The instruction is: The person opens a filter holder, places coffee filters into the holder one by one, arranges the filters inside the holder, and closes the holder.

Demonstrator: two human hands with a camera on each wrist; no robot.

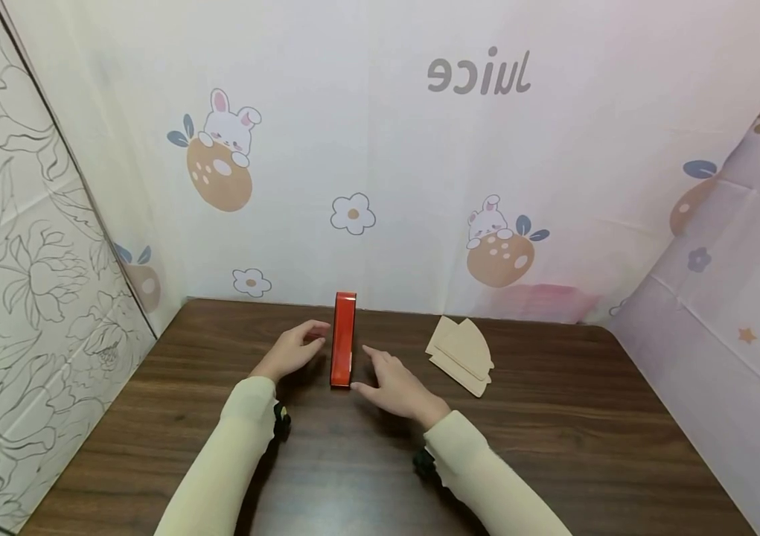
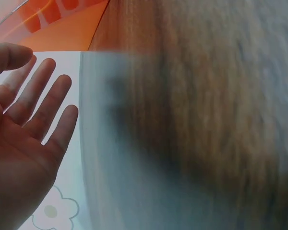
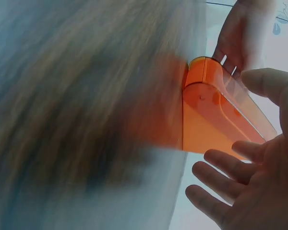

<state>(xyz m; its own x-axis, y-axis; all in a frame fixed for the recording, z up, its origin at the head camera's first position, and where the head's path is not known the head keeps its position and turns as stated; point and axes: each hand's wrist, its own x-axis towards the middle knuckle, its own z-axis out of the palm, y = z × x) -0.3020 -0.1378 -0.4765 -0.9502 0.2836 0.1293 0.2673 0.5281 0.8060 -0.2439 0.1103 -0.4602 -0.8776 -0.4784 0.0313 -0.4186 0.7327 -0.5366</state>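
At the far left, a white panel (image 1: pixel 31 246) with grey flower outlines borders the dark wood table (image 1: pixel 554 447). Next comes the left hand (image 1: pixel 291 352), in a pale sleeve (image 1: pixel 239 454). Its fingers are gently bent and parted from the thumb, grasping nothing, and the fingertips are just beside the left side of an orange-red holder (image 1: pixel 342 339). The holder stands upright on the table between the two hands. To its right, the right hand (image 1: pixel 398 387) has its fingers loosely extended and its thumb apart, also with nothing in its grasp; the thumb tip is close to the holder's near lower corner, and I cannot tell whether they touch. Farther right, beige fan-shaped sheets (image 1: pixel 463 356) lie overlapping on the table, apart from the holder.

The head view shows the holder only as a narrow strip, and its contents cannot be made out. The left wrist view catches one glossy orange part above the spread fingers. The right wrist view alone reveals its rounded end and broad flat side, with the left hand beyond. Both wrist views are largely blurred.
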